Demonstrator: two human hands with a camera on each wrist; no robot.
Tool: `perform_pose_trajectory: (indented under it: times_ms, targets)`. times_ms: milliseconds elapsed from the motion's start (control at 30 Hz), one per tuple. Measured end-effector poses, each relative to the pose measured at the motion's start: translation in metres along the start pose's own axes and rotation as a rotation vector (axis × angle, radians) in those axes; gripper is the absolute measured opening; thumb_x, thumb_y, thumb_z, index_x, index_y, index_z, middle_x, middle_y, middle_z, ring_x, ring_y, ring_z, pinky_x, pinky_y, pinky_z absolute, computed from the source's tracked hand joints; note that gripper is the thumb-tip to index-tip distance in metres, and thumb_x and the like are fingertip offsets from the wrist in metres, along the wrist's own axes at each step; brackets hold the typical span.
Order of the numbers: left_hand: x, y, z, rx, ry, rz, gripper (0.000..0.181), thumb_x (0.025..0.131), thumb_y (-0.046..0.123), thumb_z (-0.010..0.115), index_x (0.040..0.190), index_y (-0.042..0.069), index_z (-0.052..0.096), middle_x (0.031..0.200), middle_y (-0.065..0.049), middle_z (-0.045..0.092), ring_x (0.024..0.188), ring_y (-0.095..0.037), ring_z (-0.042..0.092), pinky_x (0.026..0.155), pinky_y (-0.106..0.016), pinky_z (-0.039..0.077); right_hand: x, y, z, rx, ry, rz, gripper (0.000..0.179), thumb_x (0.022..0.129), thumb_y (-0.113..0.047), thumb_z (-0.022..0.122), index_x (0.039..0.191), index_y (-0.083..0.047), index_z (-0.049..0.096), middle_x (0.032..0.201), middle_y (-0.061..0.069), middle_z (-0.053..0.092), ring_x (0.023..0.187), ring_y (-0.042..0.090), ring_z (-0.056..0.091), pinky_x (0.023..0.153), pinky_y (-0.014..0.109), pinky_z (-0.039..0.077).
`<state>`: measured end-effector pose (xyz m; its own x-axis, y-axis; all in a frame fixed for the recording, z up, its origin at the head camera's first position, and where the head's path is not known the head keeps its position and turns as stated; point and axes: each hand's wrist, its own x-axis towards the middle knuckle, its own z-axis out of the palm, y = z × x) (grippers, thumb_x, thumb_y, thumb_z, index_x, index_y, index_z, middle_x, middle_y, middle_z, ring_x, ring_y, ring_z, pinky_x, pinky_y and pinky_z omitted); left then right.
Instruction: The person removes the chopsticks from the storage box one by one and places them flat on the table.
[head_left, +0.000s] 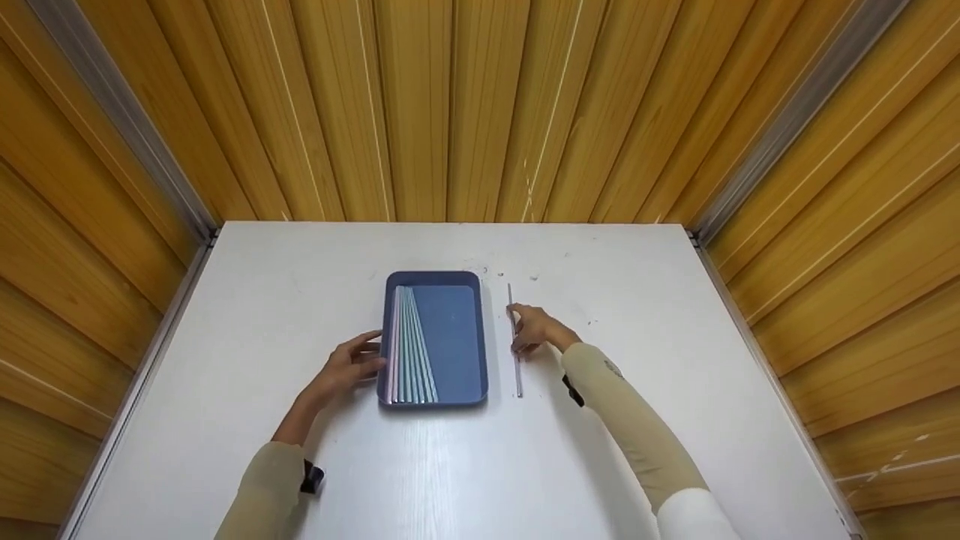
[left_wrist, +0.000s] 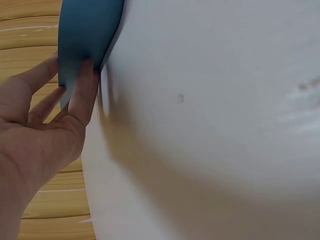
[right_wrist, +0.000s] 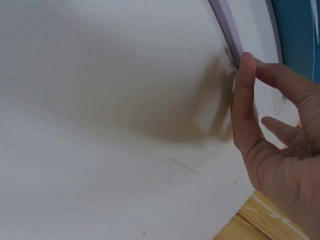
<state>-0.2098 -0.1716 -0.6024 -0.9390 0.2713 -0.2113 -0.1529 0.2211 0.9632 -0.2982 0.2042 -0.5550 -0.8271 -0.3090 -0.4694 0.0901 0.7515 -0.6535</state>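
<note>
A blue rectangular tray (head_left: 454, 341) lies on the white table with several long thin sticks (head_left: 409, 349), pink and pale green, fanned along its left side. My left hand (head_left: 349, 367) is at the tray's left wall, and the left wrist view shows its extended fingers (left_wrist: 82, 95) touching the outside of that wall. To the right of the tray, a single purple-grey stick (head_left: 518, 379) runs roughly parallel to it. My right hand (head_left: 534, 330) pinches this stick along its middle; in the right wrist view the fingertips (right_wrist: 246, 62) meet at its lilac edge (right_wrist: 226, 22).
The white table (head_left: 600, 262) has small dark specks and scuffs beyond and right of the tray. Yellow wood-look panels (head_left: 487, 112) enclose its back and both sides, with grey metal rails at the corners.
</note>
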Motion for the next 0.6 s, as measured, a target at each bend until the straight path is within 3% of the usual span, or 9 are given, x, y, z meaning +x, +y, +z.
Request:
perform_pose_trajectory:
  times_ms: [100,333,467,600]
  targets:
    - [0.001,0.001,0.000,0.004,0.007,0.002,0.065,0.100,0.009,0.065,0.158,0.003,0.035,0.149,-0.032,0.048,0.134,-0.044,0.055,0.104,-0.045,0.056,0.002,-0.016,-0.009,-0.037,0.023,-0.062,0.077,0.085,0.013,0.070,0.153,0.002,0.038,0.123,0.031,0.059,0.083,0.033,0.074,0.073,0.038,0.066]
    - [0.003,-0.002,0.005,-0.005,0.021,-0.010,0.064,0.100,0.009,0.065,0.157,0.004,0.037,0.147,-0.030,0.050,0.129,-0.039,0.059,0.104,-0.044,0.057,0.009,-0.050,-0.008,-0.002,0.195,-0.341,0.041,0.096,-0.003,0.064,0.135,0.009,0.058,0.109,0.029,0.068,0.094,0.049,0.072,0.069,0.038,0.066]
    - [0.002,-0.002,0.005,-0.013,0.019,-0.017,0.064,0.100,0.008,0.065,0.157,0.004,0.037,0.148,-0.030,0.049,0.130,-0.040,0.058,0.104,-0.045,0.056,0.011,-0.066,0.008,0.051,0.169,-0.434,0.036,0.098,-0.005,0.062,0.133,0.006,0.062,0.110,0.028,0.070,0.096,0.046,0.072,0.077,0.046,0.065]
    - [-0.001,-0.001,0.003,-0.018,0.020,-0.015,0.063,0.100,0.007,0.064,0.157,0.003,0.036,0.149,-0.031,0.048,0.130,-0.041,0.057,0.105,-0.045,0.056,0.014,-0.080,0.027,0.097,0.111,-0.449,0.034,0.099,-0.005,0.061,0.133,0.004,0.063,0.112,0.027,0.070,0.097,0.041,0.073,0.081,0.044,0.065]
